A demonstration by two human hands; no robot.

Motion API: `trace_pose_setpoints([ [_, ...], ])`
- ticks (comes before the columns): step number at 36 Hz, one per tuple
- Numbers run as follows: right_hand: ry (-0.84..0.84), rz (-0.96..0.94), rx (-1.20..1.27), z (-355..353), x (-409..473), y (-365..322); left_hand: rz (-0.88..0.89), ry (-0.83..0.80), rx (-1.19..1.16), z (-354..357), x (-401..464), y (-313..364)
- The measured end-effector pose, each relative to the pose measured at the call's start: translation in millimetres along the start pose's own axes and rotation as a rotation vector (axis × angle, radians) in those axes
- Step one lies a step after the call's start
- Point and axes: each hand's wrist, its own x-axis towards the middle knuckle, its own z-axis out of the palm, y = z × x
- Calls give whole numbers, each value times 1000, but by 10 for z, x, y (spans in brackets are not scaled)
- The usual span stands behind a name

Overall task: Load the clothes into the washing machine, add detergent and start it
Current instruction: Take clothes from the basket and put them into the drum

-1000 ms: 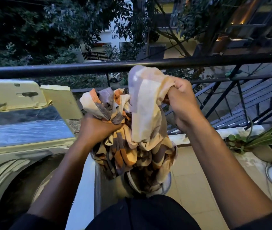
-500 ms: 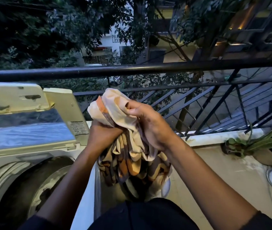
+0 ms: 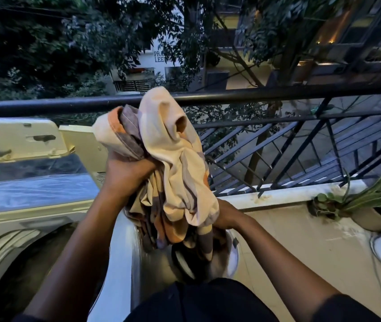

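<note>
1. Above the round metal bucket [image 3: 229,259], beside the open cream top-loading washing machine [image 3: 17,228], hangs a bunched cream, orange and grey checked cloth [image 3: 175,163].
2. Left hand [image 3: 126,173]: fingers curled tight round the cloth's upper bundle.
3. Right hand [image 3: 226,216]: grips the cloth's lower folds, fingers mostly hidden by fabric.
4. Cloth's tail trails into the bucket.

Cloth [image 3: 175,163]: cream w/ orange & grey-brown stripes. Washing machine [image 3: 22,219]: off-white. Railing [image 3: 277,94]: black. Plant [image 3: 370,196]: green.

black railing [image 3: 243,95], potted plants [image 3: 368,205] — trees [image 3: 45,43]
</note>
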Motion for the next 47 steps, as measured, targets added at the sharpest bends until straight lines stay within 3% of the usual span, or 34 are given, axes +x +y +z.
trace_pose_setpoints([
  [8,15,145,-163,254,163,381,-21,51,29,-117,60,129],
  [16,322,156,23,19,180,562,-55,43,74,-124,14,71],
  [26,654,78,52,-737,-188,225,-82,19,223,-111,-18,26],
  [31,770,-112,149,-1088,-570,-98,-123,7,266,-76,-35,-75],
  [34,749,-289,378,-1221,-739,-322,-135,-7,281,-47,-36,-172],
  [37,623,-440,683,-1262,-904,-602,-122,-24,261,-36,-26,-241],
  [42,343,-607,715,-1030,-1002,-984,-82,-122,210,42,-47,-184],
  [47,283,-672,637,-841,-945,-1266,-104,-221,176,96,-102,-108],
])
